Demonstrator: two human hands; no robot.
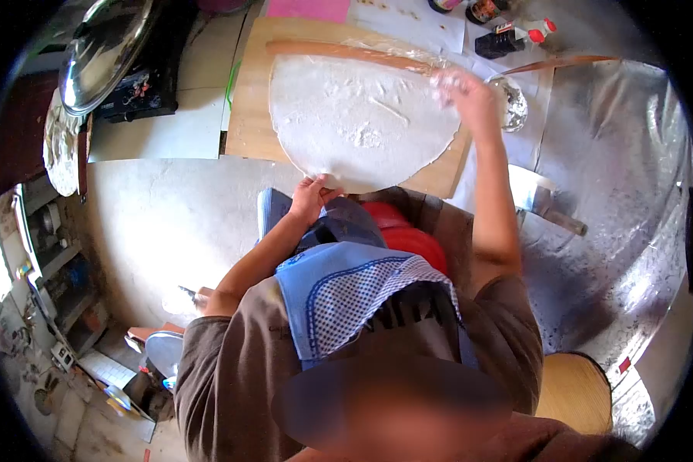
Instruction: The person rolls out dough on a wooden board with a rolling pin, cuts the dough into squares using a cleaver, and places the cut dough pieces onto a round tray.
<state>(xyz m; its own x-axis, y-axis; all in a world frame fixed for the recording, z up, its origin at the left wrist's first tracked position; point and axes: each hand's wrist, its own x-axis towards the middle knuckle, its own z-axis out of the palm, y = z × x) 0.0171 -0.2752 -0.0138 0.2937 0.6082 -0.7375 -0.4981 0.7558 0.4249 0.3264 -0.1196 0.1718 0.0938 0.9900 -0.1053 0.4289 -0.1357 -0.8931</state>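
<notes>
A large, thin round sheet of dough (pixel 323 100) covers most of a wooden board (pixel 246 108), with loose flour (pixel 366 137) scattered on its middle. My left hand (pixel 312 199) pinches the near edge of the sheet, thumb on top. Above the sheet's far right edge is my right hand (pixel 468 94), its fingers curled, white with flour and somewhat blurred. A long wooden rolling pin (pixel 339 53) lies along the far edge of the dough. Just right of my right hand sits a foil-like bowl (pixel 516 104) with white powder in it.
Several dark bottles, one with a red cap (pixel 537 35), stand or lie at the back right. A shiny metal lid (pixel 104 54) and a black stove-like appliance (pixel 142 88) are at the left. A cylindrical handled object (pixel 558 212) lies right of the board. A red stool (pixel 400 231) is below.
</notes>
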